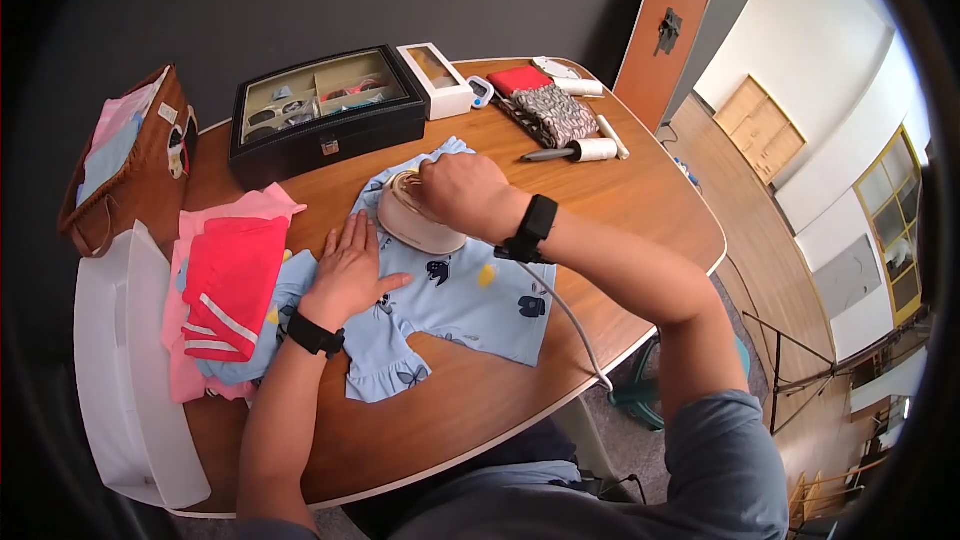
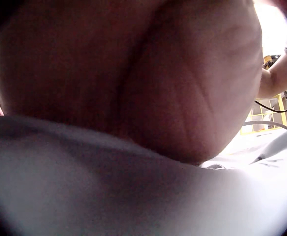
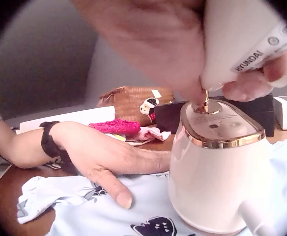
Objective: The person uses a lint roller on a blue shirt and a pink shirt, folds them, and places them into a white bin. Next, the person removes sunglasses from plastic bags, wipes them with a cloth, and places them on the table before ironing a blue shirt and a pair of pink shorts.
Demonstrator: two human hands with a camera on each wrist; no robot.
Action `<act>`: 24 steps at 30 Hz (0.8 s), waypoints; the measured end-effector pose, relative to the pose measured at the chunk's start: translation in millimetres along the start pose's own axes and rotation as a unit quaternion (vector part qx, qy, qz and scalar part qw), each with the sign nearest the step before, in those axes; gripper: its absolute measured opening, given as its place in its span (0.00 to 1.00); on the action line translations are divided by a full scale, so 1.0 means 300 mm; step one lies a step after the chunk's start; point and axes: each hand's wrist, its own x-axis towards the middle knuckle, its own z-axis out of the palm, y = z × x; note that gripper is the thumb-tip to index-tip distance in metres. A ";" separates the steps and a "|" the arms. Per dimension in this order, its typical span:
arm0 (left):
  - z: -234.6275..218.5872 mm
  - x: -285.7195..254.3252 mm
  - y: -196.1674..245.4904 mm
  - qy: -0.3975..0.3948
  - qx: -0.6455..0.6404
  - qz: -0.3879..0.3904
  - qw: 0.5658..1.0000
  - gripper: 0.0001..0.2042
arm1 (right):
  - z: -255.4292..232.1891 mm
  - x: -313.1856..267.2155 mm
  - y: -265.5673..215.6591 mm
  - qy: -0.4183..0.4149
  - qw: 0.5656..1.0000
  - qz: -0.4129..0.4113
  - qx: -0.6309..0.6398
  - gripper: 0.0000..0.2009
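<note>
A light blue garment (image 1: 460, 305) with dark prints lies spread on the wooden table. On its upper part stands a white iron (image 1: 420, 230) with gold trim, its handle gripped by the right hand (image 1: 468, 198). The right wrist view shows the fingers wrapped round the handle of the iron (image 3: 217, 182). Just left of the iron, the left hand (image 1: 348, 275) lies flat on the cloth, fingers straight and thumb spread. In the left wrist view the palm (image 2: 183, 88) fills most of the picture, over pale cloth (image 2: 133, 196).
Folded pink and red clothes (image 1: 235, 280) lie at left beside a white bin (image 1: 130, 380) and a brown basket (image 1: 125, 180). A black glasses case (image 1: 330, 140), a white box (image 1: 435, 90) and a lint roller (image 1: 595, 149) stand behind. The iron's cord (image 1: 575, 325) crosses the front edge.
</note>
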 end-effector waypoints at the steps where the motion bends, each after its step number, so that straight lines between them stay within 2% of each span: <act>1: 0.002 -0.002 0.000 -0.002 -0.002 -0.002 1.000 0.50 | -0.009 -0.013 0.014 0.002 1.000 -0.004 -0.006 0.16; 5: 0.011 -0.001 -0.010 -0.001 0.010 -0.005 1.000 0.53 | 0.008 -0.090 0.122 0.023 0.999 0.005 -0.033 0.23; 10: -0.006 -0.005 0.004 -0.005 0.008 -0.013 1.000 0.55 | -0.008 -0.214 0.253 0.031 0.998 0.017 -0.053 0.21; 11: -0.025 -0.003 0.012 -0.035 0.009 -0.023 0.999 0.55 | -0.015 -0.241 0.265 0.023 0.998 0.037 -0.051 0.21; 12: -0.036 -0.002 0.017 -0.064 0.010 -0.033 0.997 0.55 | -0.025 -0.264 0.271 0.021 0.998 0.037 -0.050 0.21; 15: -0.040 -0.006 0.015 -0.068 0.016 -0.031 0.997 0.55 | -0.055 -0.317 0.272 -0.011 0.995 0.074 -0.065 0.22; 18: -0.041 -0.003 0.018 -0.075 0.018 -0.035 0.996 0.55 | -0.077 -0.331 0.273 -0.034 0.993 0.078 -0.076 0.20; 24: -0.032 -0.007 0.016 -0.062 -0.001 -0.033 0.998 0.54 | -0.089 -0.322 0.242 -0.045 0.987 0.120 -0.098 0.21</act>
